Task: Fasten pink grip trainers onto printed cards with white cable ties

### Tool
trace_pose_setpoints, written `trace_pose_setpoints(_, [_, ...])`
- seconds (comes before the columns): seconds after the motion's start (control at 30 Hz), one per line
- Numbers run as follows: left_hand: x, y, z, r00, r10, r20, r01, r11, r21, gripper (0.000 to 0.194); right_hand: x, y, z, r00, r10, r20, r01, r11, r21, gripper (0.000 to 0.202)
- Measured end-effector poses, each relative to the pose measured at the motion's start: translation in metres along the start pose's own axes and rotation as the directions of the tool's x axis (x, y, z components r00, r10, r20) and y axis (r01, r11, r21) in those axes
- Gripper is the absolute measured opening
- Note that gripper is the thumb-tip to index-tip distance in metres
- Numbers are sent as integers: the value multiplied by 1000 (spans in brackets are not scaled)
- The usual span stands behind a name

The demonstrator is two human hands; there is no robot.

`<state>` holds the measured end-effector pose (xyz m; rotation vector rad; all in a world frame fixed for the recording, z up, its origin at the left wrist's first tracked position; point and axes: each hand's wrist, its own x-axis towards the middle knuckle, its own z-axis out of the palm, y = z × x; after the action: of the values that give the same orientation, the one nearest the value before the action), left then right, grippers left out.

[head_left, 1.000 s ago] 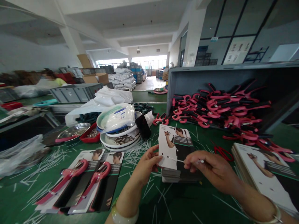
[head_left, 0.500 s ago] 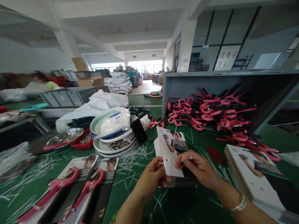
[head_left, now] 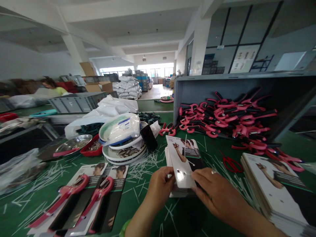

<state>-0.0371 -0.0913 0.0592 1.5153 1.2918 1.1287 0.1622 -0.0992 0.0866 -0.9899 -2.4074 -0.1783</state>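
Glossy white-and-black card [head_left: 181, 164] stands tilted over a stack of cards [head_left: 181, 194] on the green counter [head_left: 192, 214]. The left hand [head_left: 161, 184] pinches its left edge; the right hand [head_left: 214, 187], earlier pinching a thin plastic tie [head_left: 185, 146], now grips its lower right edge, steadying it both sides. Light glares near the punched holes.

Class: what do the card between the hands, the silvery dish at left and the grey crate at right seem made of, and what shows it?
Card: probably glossy coated paperboard; thin and flat, with bright glare on its printed face.
Silvery dish: likely polished metal, from its shiny reflections.
Grey crate: perhaps moulded plastic, smooth and fairly matt, evenly coloured; the look alone cannot settle it.
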Motion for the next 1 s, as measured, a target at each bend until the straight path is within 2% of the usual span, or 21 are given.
trace_pose_setpoints(0.1, [-2,4,1,999,42,4,-42,999,14,18,-2,-13,6,998,-23,-58,13,987,-157,36])
trace_pose_setpoints(0.17, [-3,11,0,997,76,23,-77,996,43,18,-2,-15,11,994,-31,-108,7,977,-214,31])
trace_pose_setpoints(0.3, [-4,27,-7,984,169,48,-173,980,98,16,-3,-6,13,981,-39,-189,-7,971,-239,34])
trace_pose_setpoints(0.4, [-2,30,-12,982,184,-33,-179,978,102,6,-3,4,9,968,-22,-250,-29,979,-200,32])
trace_pose_setpoints(0.47, [0,28,-11,989,129,-74,-128,992,17,7,-4,8,6,957,8,-291,-51,989,-140,29])
trace_pose_setpoints(0.57, [4,22,1,998,7,-60,-23,963,-268,17,-2,10,5,936,77,-344,-90,996,-24,27])
trace_pose_setpoints(0.73, [20,22,36,992,32,-118,-98,785,-611,30,4,6,4,904,253,-344,-201,963,180,25])
trace_pose_setpoints(0.83, [29,31,50,996,44,-73,-82,718,-691,34,8,6,0,886,332,-323,-254,931,262,25])
trace_pose_setpoints(1.0, [32,47,55,987,155,-48,-146,718,-680,39,11,9,-2,865,420,-275,-313,879,359,26])
